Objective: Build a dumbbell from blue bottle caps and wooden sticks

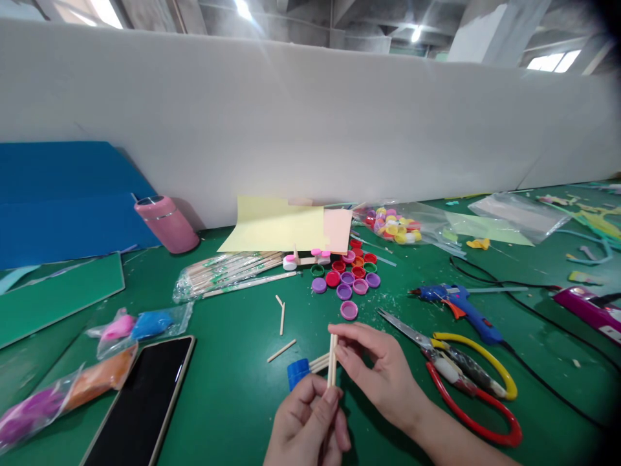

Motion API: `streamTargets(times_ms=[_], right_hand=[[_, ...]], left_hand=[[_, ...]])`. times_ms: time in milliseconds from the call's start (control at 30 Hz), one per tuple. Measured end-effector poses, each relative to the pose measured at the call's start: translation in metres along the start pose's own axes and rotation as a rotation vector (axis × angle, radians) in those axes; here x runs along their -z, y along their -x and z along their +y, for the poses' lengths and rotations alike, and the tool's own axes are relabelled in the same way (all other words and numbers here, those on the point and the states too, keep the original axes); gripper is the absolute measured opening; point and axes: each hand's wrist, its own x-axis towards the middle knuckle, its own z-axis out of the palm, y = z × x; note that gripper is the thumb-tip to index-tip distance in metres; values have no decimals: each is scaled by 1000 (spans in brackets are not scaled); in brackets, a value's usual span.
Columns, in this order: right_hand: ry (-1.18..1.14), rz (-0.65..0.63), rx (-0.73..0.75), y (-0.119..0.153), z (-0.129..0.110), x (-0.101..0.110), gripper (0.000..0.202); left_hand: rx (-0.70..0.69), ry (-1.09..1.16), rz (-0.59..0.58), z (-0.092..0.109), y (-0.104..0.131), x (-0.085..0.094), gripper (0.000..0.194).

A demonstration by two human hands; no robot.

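Observation:
My left hand (310, 424) pinches the lower end of a few thin wooden sticks (332, 361) that stand upright side by side. The fingertips of my right hand (378, 366) close round the upper part of the same sticks. Just behind my hands lies a blue cap-like piece (297, 373) with more pale sticks (319, 364) beside it, partly hidden by my hands. Loose short sticks (281, 350) rest on the green table beyond. Several coloured bottle caps (348, 310) are spread farther back.
Scissors (449, 366) and a blue glue gun (456, 304) with a black cable lie at the right. At the left are a phone (145, 401), bagged clay (152, 323) and a pink bottle (167, 224). Bagged sticks (228, 272) and yellow paper (279, 225) lie behind.

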Motion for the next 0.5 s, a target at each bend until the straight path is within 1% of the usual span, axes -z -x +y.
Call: streamTargets(times_ms=[167, 367, 500], right_hand=[[-2, 12, -14, 0, 2, -1, 23], [-85, 20, -109, -1, 3, -2, 22], [-90, 25, -113, -1, 3, -2, 21]], left_hand=[[2, 0, 13, -1, 0, 1, 39], [3, 0, 22, -1, 0, -1, 38], [12, 10, 9, -1, 0, 0, 38]])
